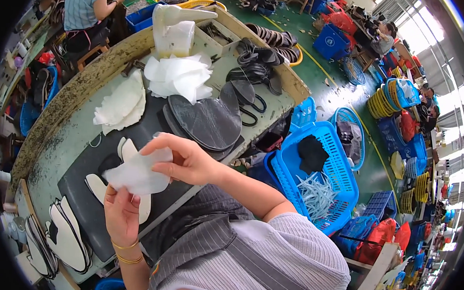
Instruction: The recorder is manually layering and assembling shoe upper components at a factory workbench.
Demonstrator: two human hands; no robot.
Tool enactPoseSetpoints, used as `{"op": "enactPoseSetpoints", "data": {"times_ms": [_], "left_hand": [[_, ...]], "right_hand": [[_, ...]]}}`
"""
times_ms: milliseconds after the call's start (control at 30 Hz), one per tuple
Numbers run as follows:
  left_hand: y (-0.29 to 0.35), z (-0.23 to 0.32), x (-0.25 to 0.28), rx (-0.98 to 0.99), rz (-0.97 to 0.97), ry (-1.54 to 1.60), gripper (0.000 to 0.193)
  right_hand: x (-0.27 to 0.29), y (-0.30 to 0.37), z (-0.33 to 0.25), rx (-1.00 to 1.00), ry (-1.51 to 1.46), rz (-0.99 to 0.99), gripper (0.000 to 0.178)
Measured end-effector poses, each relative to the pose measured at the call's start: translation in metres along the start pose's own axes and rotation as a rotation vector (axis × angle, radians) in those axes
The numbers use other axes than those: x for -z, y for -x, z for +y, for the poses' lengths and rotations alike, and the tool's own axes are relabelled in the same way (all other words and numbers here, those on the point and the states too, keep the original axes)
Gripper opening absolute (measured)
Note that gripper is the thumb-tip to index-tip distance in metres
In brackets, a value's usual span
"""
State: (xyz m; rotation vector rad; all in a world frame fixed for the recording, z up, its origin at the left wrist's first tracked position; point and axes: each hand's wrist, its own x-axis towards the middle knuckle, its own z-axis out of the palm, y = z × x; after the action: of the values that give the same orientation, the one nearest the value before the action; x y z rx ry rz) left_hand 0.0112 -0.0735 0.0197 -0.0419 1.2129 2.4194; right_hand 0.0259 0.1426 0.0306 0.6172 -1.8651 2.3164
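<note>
Over the worktable, a thin white translucent sheet piece [142, 174] with an uneven edge is held up between both hands. My left hand [123, 213] pinches its lower edge. My right hand [191, 161] has thumb and forefinger curled at its upper right edge. Beneath, white sole-shaped pieces [97, 187] with dark edges lie on a dark mat [79, 210], partly hidden by my hands. Beyond my right hand are stacked dark grey leather-like pieces [207, 123] and black-handled scissors [252, 110]. A pile of similar white sheets [177, 77] lies farther back.
A raised wooden rim [59, 97] borders the table. White shoe-shaped pieces [67, 236] stand at near left. A whitish plastic container [173, 38] stands at the back. Blue baskets [288, 175] with scraps sit to the right. Other people [86, 6] work nearby.
</note>
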Motion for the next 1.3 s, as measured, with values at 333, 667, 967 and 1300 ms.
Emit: {"op": "enactPoseSetpoints", "data": {"times_ms": [333,667,967,1300], "left_hand": [[-0.01,-0.011,-0.009,-0.226,0.183,-0.069,0.016],[0.001,-0.004,0.0,-0.426,0.103,-0.203,0.02],[0.004,-0.01,-0.012,-0.457,0.139,-0.267,0.021],[-0.002,-0.016,0.001,-0.4,0.146,-0.342,0.019]], "right_hand": [[-0.02,-0.011,0.012,0.557,1.024,0.324,0.03],[-0.058,-0.031,0.017,0.734,1.082,0.032,0.016],[-0.046,-0.029,0.016,0.792,1.086,0.001,0.018],[-0.046,-0.025,0.019,0.756,1.101,0.026,0.01]]}}
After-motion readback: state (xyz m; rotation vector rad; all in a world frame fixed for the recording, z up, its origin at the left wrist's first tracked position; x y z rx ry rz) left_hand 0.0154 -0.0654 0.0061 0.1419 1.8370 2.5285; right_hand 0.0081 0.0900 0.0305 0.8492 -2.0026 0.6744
